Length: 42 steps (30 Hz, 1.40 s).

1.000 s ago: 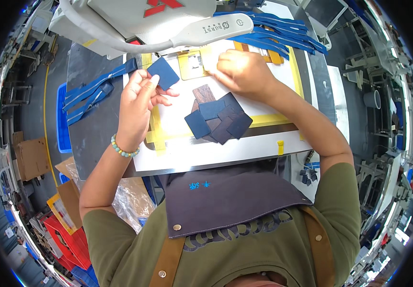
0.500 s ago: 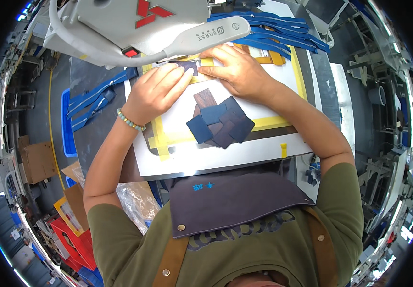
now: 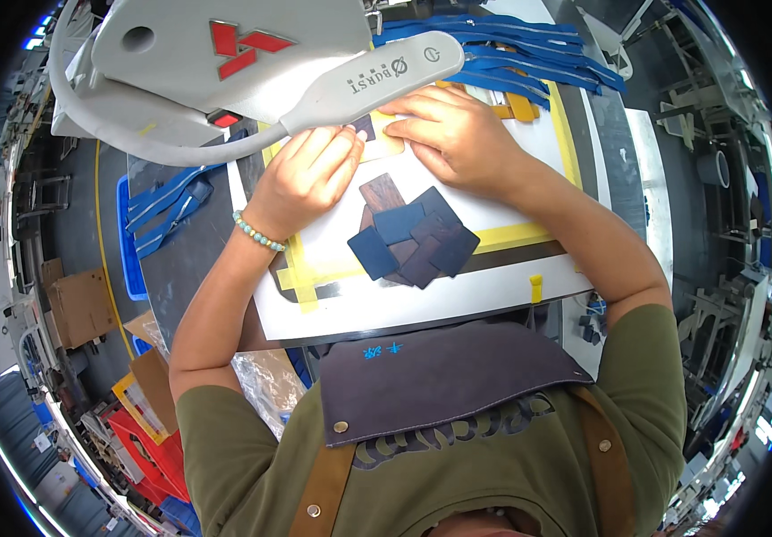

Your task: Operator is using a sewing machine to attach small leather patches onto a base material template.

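Under a pale grey machine head (image 3: pixel 171 63), my left hand (image 3: pixel 305 170) has curled fingertips on a small dark piece (image 3: pixel 366 127) over a yellow plate (image 3: pixel 381 149). My right hand (image 3: pixel 453 143) is at the right side of that plate, fingers apart and bent slightly, tips touching near the piece; their tips are partly hard to see. Below both hands, a loose pile of navy, brown and dark square pieces (image 3: pixel 417 242) lies on the white taped board (image 3: pixel 305 268). The machine's arm (image 3: pixel 377 76) hangs just above my fingers.
Blue zipper strips (image 3: pixel 529 63) lie at back right and more strips (image 3: pixel 167 206) at left, near tan pieces (image 3: pixel 516 107). A blue bin (image 3: pixel 131 268) sits beside the bench (image 3: pixel 171 295). Cardboard boxes (image 3: pixel 82 304) and a red crate (image 3: pixel 135 447) stand lower left.
A second ago my left hand held a navy square left of the plate; both hands then came together on the plate under the machine. Since half a second ago they have moved only slightly.
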Tool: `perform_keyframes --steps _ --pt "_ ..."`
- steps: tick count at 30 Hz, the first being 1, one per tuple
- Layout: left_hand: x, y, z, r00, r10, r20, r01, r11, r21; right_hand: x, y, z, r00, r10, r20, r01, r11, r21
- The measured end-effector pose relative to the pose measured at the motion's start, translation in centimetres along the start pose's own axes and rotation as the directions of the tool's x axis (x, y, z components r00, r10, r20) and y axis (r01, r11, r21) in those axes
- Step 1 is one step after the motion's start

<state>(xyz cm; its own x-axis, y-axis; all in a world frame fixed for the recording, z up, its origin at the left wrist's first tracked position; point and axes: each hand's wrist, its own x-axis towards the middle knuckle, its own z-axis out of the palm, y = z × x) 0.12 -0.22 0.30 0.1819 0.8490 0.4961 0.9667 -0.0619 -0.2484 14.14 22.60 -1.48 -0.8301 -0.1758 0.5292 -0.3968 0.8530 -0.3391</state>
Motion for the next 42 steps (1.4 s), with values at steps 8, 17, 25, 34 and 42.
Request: perform_keyframes --steps 8,17,25,34,42 --pt "0.0 0.2 0.5 1.000 -0.023 0.021 0.023 0.999 -0.029 0.1 0.1 -0.4 1.000 0.002 -0.003 -0.002 1.000 -0.018" --pt "1.0 0.9 0.3 0.994 -0.073 0.087 0.072 0.997 0.014 0.0 0.4 0.2 0.995 -0.097 0.031 0.096 0.995 0.033" --pt "0.8 0.5 0.4 0.996 -0.023 0.089 0.023 1.000 -0.001 0.0 0.4 0.3 0.993 -0.120 0.014 0.120 0.993 -0.018" --pt "0.7 1.1 0.6 0.995 -0.086 0.040 0.088 0.996 -0.033 0.1 0.9 0.4 0.991 -0.128 0.043 0.130 0.991 -0.033" --pt "0.6 1.0 0.7 0.990 -0.123 0.063 0.125 0.992 -0.028 0.4 1.0 0.6 0.983 -0.166 0.082 0.173 0.981 -0.090"
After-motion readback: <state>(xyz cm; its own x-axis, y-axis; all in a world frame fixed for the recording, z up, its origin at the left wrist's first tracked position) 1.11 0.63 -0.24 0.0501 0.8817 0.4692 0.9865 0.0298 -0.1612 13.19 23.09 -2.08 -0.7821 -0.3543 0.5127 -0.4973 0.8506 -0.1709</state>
